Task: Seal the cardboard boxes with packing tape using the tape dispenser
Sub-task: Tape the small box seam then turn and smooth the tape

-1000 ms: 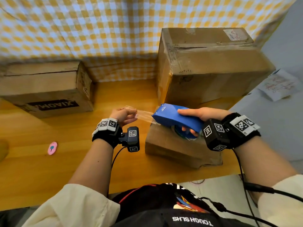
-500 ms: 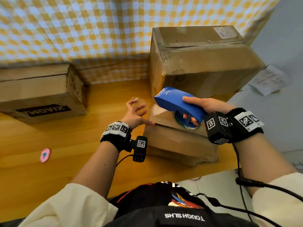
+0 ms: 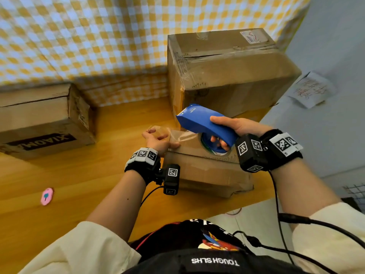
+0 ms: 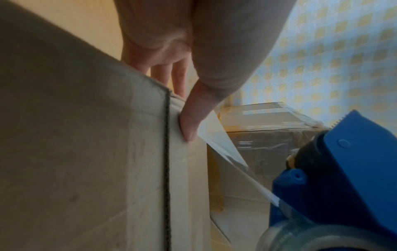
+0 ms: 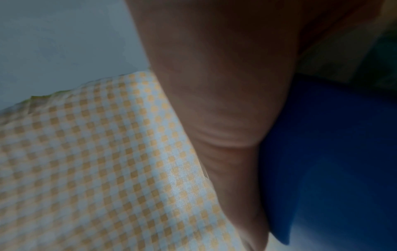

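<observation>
A: Where does the work stand?

B: The small cardboard box [image 3: 207,171] sits on the counter [image 3: 83,175] near its front edge, in front of the large taped box [image 3: 227,76]. The right hand [image 3: 235,128] is wrapped around the handle of the blue tape dispenser [image 3: 205,123], fingers curled under it, holding it tilted just above the small box. A strip of clear tape [image 3: 179,134] runs from the dispenser to the left hand [image 3: 158,140].

A: What is the left hand doing with it?

B: Its thumb [image 4: 191,122] presses the tape's end onto the box's upper edge, and the other fingers lie fairly straight behind the corner (not wrapped around anything).

A: How will the tape handle?

B: I'd judge it thin, limp and sticky, quick to wrinkle or fold onto itself if it goes slack. Best to keep it taut and pinned at its end, and drive the dispenser by the handle. The box looks light and a little crushed, so it may slide when pulled.

A: Do the views differ?

B: The left wrist view shows the dark flap seam [image 4: 166,152] and the dispenser's toothed blade [image 4: 339,120], which the head view doesn't resolve. The head view alone gives the layout, including the box at the left [image 3: 39,119]. The right wrist view is blurred: hand, blue plastic and checked cloth [image 5: 96,152].
</observation>
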